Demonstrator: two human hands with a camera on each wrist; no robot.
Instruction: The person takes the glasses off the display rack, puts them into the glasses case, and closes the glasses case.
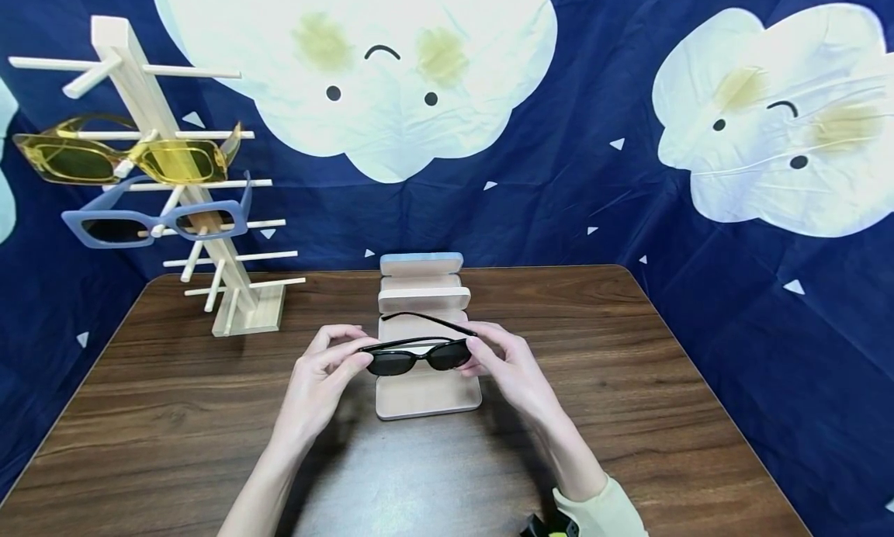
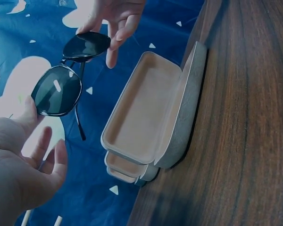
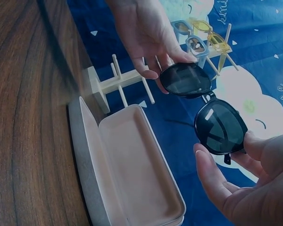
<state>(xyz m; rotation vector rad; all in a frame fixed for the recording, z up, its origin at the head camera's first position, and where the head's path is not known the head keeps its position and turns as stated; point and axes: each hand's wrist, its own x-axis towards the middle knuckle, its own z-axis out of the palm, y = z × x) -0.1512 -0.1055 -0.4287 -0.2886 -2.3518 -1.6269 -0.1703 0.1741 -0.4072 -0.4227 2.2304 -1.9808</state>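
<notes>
Between both hands is a pair of black sunglasses [image 1: 450, 356], lenses toward me, with its temples angled inward behind the frame. My left hand [image 1: 314, 389] pinches the frame's left end between thumb and fingers. At the other end, my right hand [image 1: 517, 370] pinches the right corner near the hinge. Below and behind the sunglasses lies an open glasses case [image 1: 427, 399] with a pale pink lining. In the left wrist view the case's lined inside [image 2: 141, 110] holds nothing, and the sunglasses [image 2: 61, 89] are held apart from it.
Another open case [image 1: 422, 265] stands behind, near the table's back edge. At the left, a wooden display stand [image 1: 244, 312] with pegs carries yellow sunglasses [image 1: 178, 161] and blue sunglasses [image 1: 115, 228]. A dark blue cloth [image 1: 573, 203] with clouds hangs behind the brown wooden table [image 1: 615, 382].
</notes>
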